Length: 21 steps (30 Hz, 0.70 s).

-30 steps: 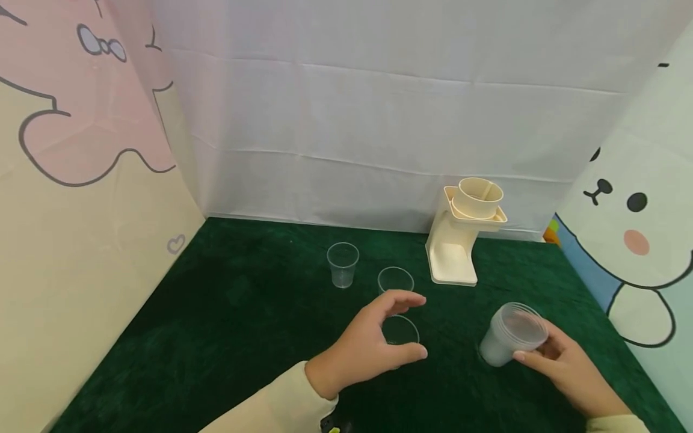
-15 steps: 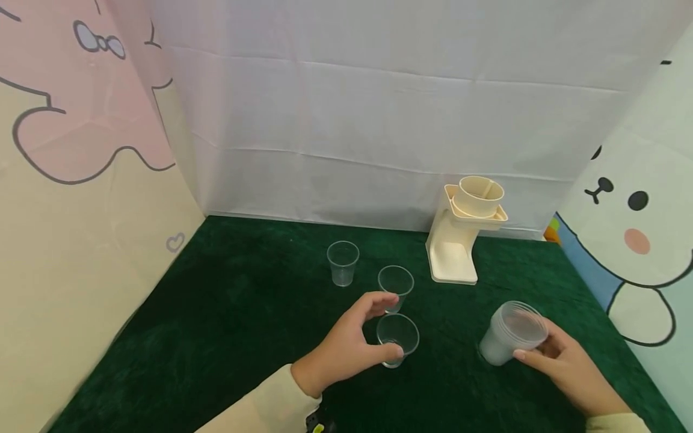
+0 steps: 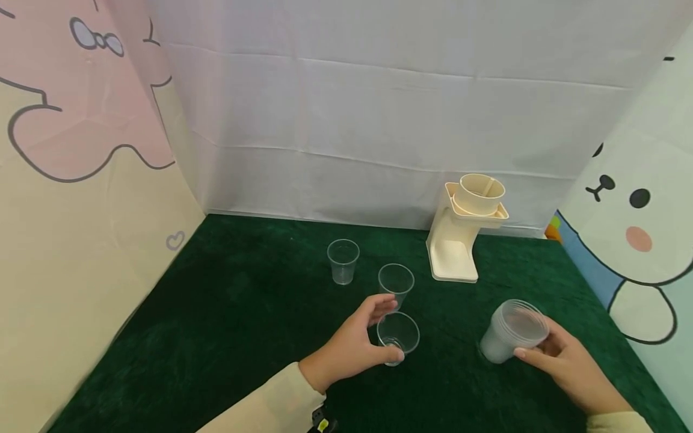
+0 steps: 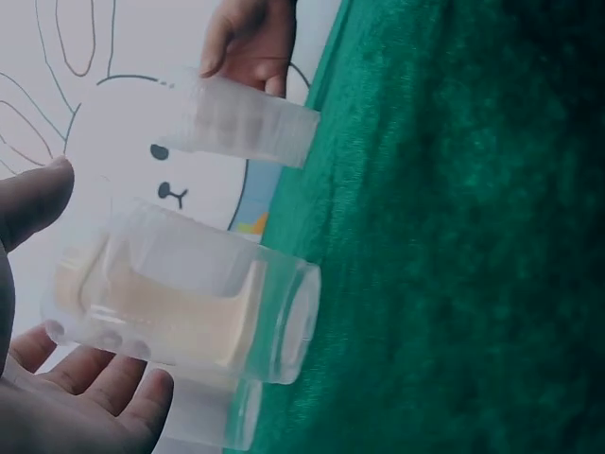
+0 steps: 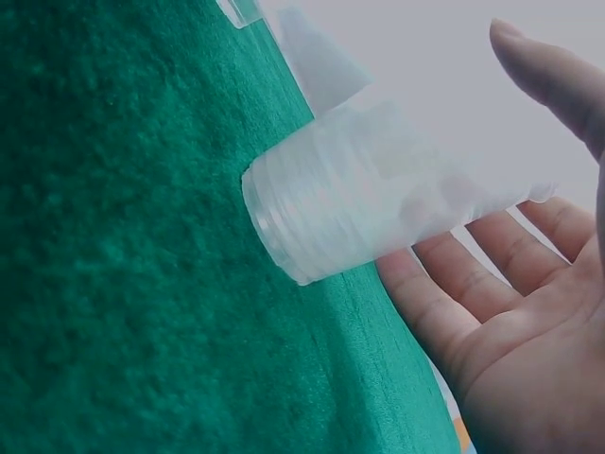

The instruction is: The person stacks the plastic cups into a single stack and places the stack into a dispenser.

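Note:
A clear plastic cup (image 3: pixel 407 337) stands nearest on the table, with my left hand (image 3: pixel 354 343) curved loosely beside it. In the left wrist view, the fingertips (image 4: pixel 132 378) lie against or very near its wall, while the thumb is apart from it. Behind it are a second clear cup (image 3: pixel 397 279) and a third cup (image 3: pixel 343 264) farther left. To the right, my right hand (image 3: pixel 574 367) holds a tilted stack of nested plastic cups (image 3: pixel 498 340), thumb in front and fingers behind. In the right wrist view, the upper part of the stack (image 5: pixel 331 189) is washed out.
A cream-coloured stand (image 3: pixel 453 252) with a round open top stands at the back right. Dark green cloth (image 3: pixel 243 313) covers the table. A pale curtain (image 3: pixel 346 120) hangs behind, and printed cartoon cloths (image 3: pixel 644 240) line both sides.
My left hand has drawn back leftward from above the near cups, then shifted very slightly right beside the nearest one. My right hand and its cup stack stay in place.

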Motion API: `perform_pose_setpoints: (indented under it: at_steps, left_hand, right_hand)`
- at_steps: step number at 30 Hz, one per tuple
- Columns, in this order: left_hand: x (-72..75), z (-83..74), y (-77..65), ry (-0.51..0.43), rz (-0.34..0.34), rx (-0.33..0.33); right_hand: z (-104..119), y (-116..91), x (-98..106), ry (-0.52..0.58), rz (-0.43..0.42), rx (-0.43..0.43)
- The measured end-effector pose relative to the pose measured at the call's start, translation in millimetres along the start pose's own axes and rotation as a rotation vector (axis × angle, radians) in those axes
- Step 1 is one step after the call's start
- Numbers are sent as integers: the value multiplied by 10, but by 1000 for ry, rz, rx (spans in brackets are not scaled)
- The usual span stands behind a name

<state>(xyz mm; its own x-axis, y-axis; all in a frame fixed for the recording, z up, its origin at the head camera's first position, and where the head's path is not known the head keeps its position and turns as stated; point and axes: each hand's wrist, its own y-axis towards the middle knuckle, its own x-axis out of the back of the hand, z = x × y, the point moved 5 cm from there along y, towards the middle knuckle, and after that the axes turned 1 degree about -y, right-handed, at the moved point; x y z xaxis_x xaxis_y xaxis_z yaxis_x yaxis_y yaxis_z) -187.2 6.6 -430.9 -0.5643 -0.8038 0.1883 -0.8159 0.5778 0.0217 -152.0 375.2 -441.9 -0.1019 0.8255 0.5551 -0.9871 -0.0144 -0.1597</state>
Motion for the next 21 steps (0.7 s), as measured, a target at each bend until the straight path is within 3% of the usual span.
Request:
perform_pose_setpoints:
  at_steps: [10, 21]
  left_hand:
    - [-15, 67, 3, -17, 16, 66]
    - [-48, 155, 19, -6, 41, 76]
  right_hand:
    - [9, -2, -25, 16, -4, 2]
    - [28, -12, -23, 31, -5, 6]
